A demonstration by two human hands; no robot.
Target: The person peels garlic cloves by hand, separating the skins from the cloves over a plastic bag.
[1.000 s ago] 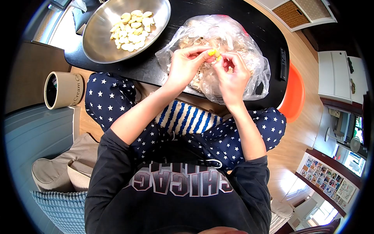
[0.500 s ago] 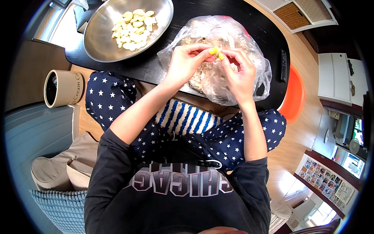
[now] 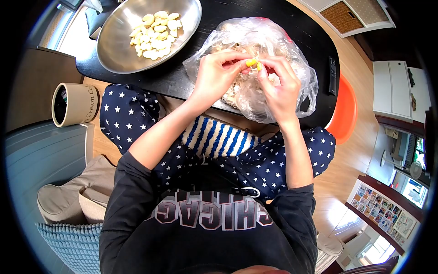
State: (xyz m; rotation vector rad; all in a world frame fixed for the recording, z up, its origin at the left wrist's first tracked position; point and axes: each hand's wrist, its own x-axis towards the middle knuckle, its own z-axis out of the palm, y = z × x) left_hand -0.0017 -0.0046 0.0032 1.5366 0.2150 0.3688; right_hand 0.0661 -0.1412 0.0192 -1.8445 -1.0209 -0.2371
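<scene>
My left hand point(image 3: 217, 75) and my right hand point(image 3: 280, 86) meet fingertip to fingertip above an open clear plastic bag point(image 3: 303, 68). Both are closed in a pinch on a small pale garlic clove point(image 3: 254, 66), mostly covered by the fingers. The thumbnails are bright yellow. Inside the bag lies a heap of papery garlic skins point(image 3: 233, 91), partly hidden by my hands. Left of the bag, a wide steel bowl point(image 3: 114, 48) holds several peeled garlic cloves point(image 3: 157, 39).
The bag and bowl stand on a black table point(image 3: 175, 82). A dark remote control point(image 3: 332, 75) lies near its right edge, with an orange stool or tub point(image 3: 344, 109) beyond. A cream bin point(image 3: 78, 104) stands at left. Below the table edge is a striped cloth point(image 3: 221, 137).
My thumbs and fingertips have shifted slightly around the garlic clove. Both hands stay over the bag, and the bowl appears a touch further left.
</scene>
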